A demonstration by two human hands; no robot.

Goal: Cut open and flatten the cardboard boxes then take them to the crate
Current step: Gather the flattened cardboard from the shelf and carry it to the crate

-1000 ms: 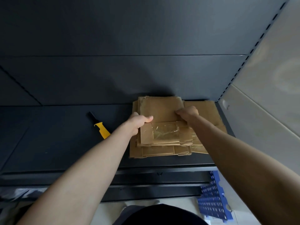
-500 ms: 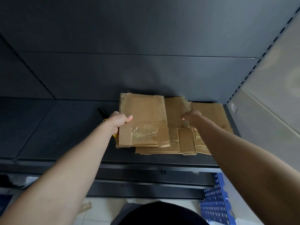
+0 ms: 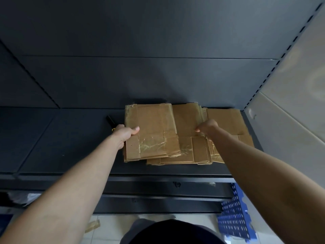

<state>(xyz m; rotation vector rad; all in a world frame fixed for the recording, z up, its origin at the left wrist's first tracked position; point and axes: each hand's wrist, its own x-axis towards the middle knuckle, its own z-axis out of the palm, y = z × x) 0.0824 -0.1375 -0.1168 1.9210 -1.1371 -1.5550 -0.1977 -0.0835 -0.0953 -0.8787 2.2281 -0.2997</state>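
One flattened box (image 3: 153, 127) gripped by left hand (image 3: 125, 133); right hand (image 3: 207, 126) pinches stack (image 3: 186, 118).

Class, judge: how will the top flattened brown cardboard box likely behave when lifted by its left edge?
Probably fairly stiff: the top flattened brown cardboard box lies flat, though its separate end flaps may droop. Likely light: the left hand grips it by one edge. The glossy clear tape could feel slippery.
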